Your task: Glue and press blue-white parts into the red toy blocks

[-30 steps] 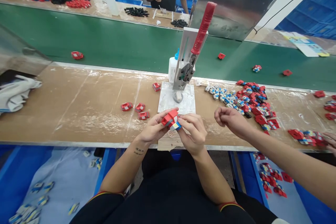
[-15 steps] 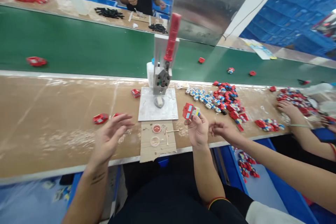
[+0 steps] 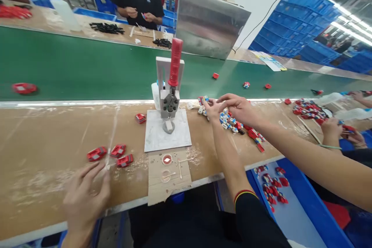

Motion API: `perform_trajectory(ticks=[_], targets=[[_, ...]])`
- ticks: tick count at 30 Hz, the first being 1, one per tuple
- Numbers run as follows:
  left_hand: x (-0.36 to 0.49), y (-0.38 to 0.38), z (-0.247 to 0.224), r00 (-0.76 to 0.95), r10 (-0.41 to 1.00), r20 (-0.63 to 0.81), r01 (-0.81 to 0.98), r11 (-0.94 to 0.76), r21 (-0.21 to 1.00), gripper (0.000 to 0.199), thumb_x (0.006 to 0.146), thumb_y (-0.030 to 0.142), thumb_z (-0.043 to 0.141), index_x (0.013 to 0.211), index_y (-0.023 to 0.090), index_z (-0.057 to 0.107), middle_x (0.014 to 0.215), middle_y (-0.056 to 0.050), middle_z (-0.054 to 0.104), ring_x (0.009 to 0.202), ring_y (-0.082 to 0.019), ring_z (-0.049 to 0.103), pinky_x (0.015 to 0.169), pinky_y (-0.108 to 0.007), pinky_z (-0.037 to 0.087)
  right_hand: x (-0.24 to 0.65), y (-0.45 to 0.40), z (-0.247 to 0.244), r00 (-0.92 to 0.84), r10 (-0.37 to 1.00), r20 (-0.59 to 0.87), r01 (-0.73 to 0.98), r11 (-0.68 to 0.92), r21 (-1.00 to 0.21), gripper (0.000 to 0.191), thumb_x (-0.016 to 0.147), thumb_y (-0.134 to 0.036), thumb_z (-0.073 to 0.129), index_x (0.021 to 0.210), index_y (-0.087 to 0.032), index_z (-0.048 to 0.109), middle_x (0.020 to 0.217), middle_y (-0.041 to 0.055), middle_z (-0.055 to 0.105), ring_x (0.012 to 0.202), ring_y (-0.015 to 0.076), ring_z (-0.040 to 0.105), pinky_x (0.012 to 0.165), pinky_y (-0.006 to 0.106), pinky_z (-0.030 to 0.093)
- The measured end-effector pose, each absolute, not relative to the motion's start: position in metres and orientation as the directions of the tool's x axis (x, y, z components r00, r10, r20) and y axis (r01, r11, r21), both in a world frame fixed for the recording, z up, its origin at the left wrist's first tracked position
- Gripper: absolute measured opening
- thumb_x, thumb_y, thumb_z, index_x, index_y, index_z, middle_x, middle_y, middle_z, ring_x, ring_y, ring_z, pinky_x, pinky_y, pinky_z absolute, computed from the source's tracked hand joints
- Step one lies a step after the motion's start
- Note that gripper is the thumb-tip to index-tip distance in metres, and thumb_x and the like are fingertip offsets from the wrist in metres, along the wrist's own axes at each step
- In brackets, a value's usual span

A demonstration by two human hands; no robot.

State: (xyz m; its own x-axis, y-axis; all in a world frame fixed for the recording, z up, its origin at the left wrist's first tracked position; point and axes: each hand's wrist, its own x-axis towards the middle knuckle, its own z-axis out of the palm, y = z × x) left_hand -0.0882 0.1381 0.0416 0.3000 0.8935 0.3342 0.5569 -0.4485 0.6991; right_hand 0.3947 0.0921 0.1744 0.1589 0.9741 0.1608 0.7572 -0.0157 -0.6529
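My left hand [image 3: 87, 195] is low over the bench at the left, its fingers apart and holding nothing. Just beyond its fingertips lie three red toy car pieces [image 3: 97, 154]. My right hand [image 3: 213, 109] reaches to the near side of the parts pile, with a red toy car piece [image 3: 201, 100] with blue and yellow parts at its fingertips. Another person's hand [image 3: 240, 108] overlaps it from the right and hides part of it. Under both hands is a pile of white-and-blue and red toy parts [image 3: 229, 122].
A lever press [image 3: 171, 102] with a red handle stands on a white plate [image 3: 151, 139]. Before it, cardboard [image 3: 157, 190] bears two small cups and swabs. Behind runs a green conveyor belt [image 3: 116, 73]. A blue bin [image 3: 302, 201] holds red toys at lower right.
My right hand has moved away from me to the pile with the toy car piece. My left hand has drawn back toward the bench's front edge. The other person's hand has reached forward too.
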Motion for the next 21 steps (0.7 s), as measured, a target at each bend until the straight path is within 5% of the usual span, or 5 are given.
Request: perform_trajectory(ticks=[5,8,12,17,21], targets=[[-0.122,0.145,-0.012,0.094,0.85,0.519,0.776,-0.389,0.497,0.05,0.091,0.038,0.071,0.141,0.04,0.069,0.151,-0.011,0.064,0.152,-0.049,0.049,0.123,-0.074,0.041,0.444,0.141,0.171,0.38,0.907,-0.183,0.815,-0.421,-0.397,0.056,0.079,-0.003,0.055,0.127,-0.019,0.081,0.089,0.0024,0.075,0.066,0.0119,0.061,0.065,0.023,0.05],[-0.145,0.149,-0.041,0.154,0.861,0.484,0.837,-0.375,0.4,0.052,0.095,0.039,0.067,0.147,0.039,0.064,0.155,-0.015,0.059,0.143,-0.052,0.057,0.113,-0.075,0.05,0.464,0.157,0.164,0.402,0.888,-0.224,0.817,-0.458,-0.349,0.058,0.083,-0.004,0.061,0.137,-0.015,0.075,0.074,-0.0009,0.072,0.058,0.0101,0.055,0.064,0.023,0.046],[-0.161,0.154,-0.058,0.234,0.862,0.45,0.864,-0.396,0.31,0.046,0.098,0.042,0.061,0.143,0.033,0.065,0.14,-0.018,0.068,0.114,-0.047,0.074,0.087,-0.063,0.062,0.484,0.17,0.164,0.442,0.86,-0.254,0.817,-0.503,-0.283,0.043,0.091,-0.01,0.063,0.131,-0.008,0.077,0.074,0.0033,0.075,0.067,0.0126,0.062,0.074,0.027,0.049],[-0.154,0.158,-0.054,0.307,0.83,0.466,0.863,-0.449,0.23,0.033,0.104,0.039,0.053,0.131,0.026,0.066,0.123,-0.015,0.076,0.107,-0.04,0.077,0.079,-0.051,0.06,0.496,0.19,0.171,0.481,0.843,-0.241,0.808,-0.533,-0.251,0.03,0.092,-0.013,0.072,0.12,-0.01,0.08,0.084,0.0049,0.079,0.078,0.0151,0.068,0.084,0.03,0.052],[-0.142,0.165,-0.047,0.278,0.826,0.49,0.861,-0.441,0.254,0.03,0.105,0.045,0.048,0.115,0.025,0.068,0.112,-0.014,0.078,0.099,-0.041,0.077,0.08,-0.053,0.058,0.49,0.185,0.17,0.543,0.835,-0.092,0.792,-0.545,-0.275,0.03,0.1,-0.035,0.074,0.123,-0.017,0.073,0.12,0.0073,0.076,0.102,0.0219,0.073,0.092,0.039,0.063]])
